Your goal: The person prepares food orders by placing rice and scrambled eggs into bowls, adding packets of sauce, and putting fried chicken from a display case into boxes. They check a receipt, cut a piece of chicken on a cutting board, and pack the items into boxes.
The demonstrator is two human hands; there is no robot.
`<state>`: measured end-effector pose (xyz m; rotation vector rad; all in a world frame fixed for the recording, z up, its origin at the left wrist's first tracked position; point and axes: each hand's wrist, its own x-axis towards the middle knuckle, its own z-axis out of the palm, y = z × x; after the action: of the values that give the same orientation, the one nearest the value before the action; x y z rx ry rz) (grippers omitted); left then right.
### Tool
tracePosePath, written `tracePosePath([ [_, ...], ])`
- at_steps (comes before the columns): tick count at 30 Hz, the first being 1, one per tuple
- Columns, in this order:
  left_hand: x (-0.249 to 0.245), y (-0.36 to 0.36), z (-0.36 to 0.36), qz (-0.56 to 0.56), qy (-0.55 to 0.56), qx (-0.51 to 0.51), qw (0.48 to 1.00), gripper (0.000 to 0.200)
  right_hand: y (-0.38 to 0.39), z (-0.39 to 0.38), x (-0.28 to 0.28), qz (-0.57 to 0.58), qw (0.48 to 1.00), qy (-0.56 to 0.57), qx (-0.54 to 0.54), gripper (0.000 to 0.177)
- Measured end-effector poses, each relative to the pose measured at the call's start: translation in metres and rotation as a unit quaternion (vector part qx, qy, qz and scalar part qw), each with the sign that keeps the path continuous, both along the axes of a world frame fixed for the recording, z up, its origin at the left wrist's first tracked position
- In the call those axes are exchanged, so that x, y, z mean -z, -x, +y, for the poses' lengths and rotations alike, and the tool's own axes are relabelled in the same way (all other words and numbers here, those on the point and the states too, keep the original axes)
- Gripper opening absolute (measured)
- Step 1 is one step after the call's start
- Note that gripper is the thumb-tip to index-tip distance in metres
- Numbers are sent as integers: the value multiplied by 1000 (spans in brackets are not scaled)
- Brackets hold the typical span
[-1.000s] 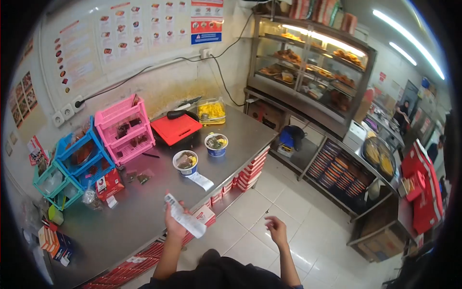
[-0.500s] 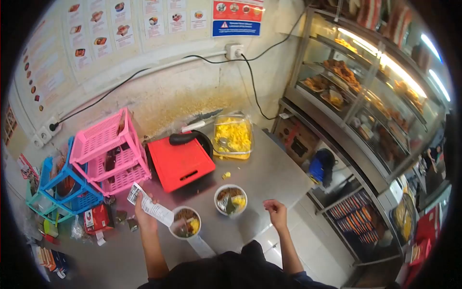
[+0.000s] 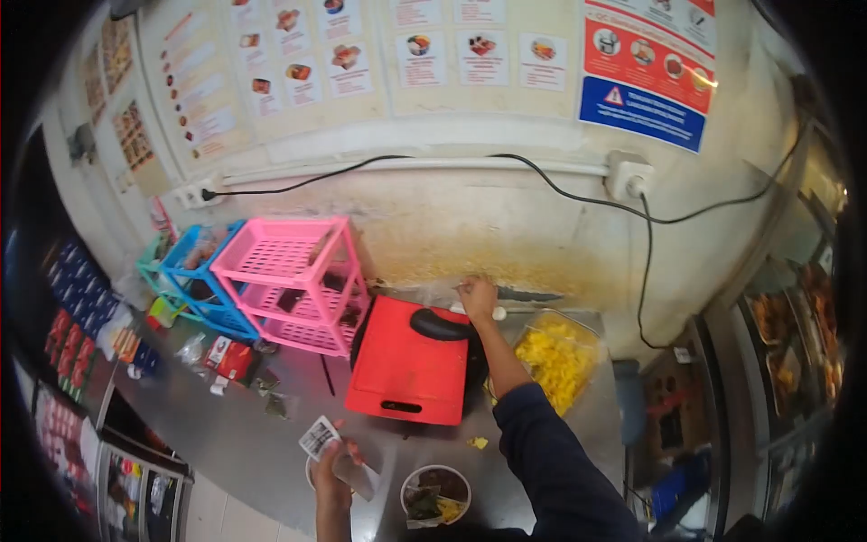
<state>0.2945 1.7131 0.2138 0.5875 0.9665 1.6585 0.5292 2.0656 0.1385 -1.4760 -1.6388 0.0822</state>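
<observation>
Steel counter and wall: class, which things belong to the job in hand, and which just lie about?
Seemingly in the job:
- paper slip, in the left hand
- food bowl beside it
- yellow food, resembling some in the bowl

Apparently just lying about:
- red board
- pink rack
- warning poster

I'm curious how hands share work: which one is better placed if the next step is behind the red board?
Probably the right hand: it reaches just behind the red board. The left hand is nearer the front, with a paper slip in its grip.
</observation>
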Motion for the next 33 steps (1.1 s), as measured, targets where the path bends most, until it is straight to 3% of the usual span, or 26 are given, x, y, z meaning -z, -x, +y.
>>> tracePosePath([
  [1,-6,-8,-1,-2,24,-13,1000,42,1,9,6,157,985,-29,-68,26],
  [2,-10,-18,1,-2,23,-21,1000,42,2,-5,-5,158,984,-28,-75,26],
  [4,-22,-40,5,73,32,-12,997,43,-15,-62,-23,334,937,-57,-89,10],
  [5,-24,-52,8,127,-3,5,992,42,-26,-94,-30,429,894,-59,-119,10],
  [7,-25,-87,18,240,-80,35,967,41,-40,-161,-41,715,666,-24,-212,13],
  [8,-26,-109,18,296,-119,40,947,41,-50,-201,-54,714,654,24,-249,17],
  [10,-44,-148,9,476,-230,56,847,35,-54,-285,-92,744,620,49,-243,18],
  [11,-47,-166,3,465,-243,75,848,35,-57,-316,-90,754,612,51,-234,17],
  [13,-45,-198,-9,558,-391,-4,732,33,-78,-362,-28,771,538,-20,-339,16],
  [15,-28,-213,-30,527,-441,42,725,32,-75,-424,-54,807,543,-85,-217,13],
  [18,-13,-237,-69,440,-535,115,711,31,-98,-481,-40,801,550,-123,-203,12],
  [20,-11,-250,-99,434,-569,142,684,30,-108,-512,-41,819,569,8,-72,25],
  [21,-7,-258,-112,410,-585,160,681,30,-113,-521,-40,814,578,-20,-54,25],
  [23,-2,-269,-137,412,-597,209,656,31,-123,-537,-42,799,599,-40,21,51],
  [24,-3,-276,-146,406,-601,214,654,31,-132,-547,-47,798,600,-47,26,51],
  [26,-3,-284,-160,388,-624,239,635,32,-145,-564,-65,888,442,-125,-11,74],
  [27,-2,-294,-165,379,-637,243,626,33,-163,-575,-50,841,477,-142,-214,79],
  [28,-2,-304,-171,376,-642,242,623,33,-171,-584,-61,838,479,-147,-216,79],
  [30,-5,-331,-185,342,-664,248,617,32,-189,-598,-99,749,549,-191,-318,80],
  [31,-9,-346,-194,333,-665,244,622,31,-203,-603,-106,700,632,-246,-223,71],
  [32,-10,-364,-201,327,-668,240,624,31,-227,-607,-99,694,638,-246,-225,71],
  [33,-11,-381,-209,309,-667,261,626,33,-259,-610,-82,700,630,-317,-111,64],
])
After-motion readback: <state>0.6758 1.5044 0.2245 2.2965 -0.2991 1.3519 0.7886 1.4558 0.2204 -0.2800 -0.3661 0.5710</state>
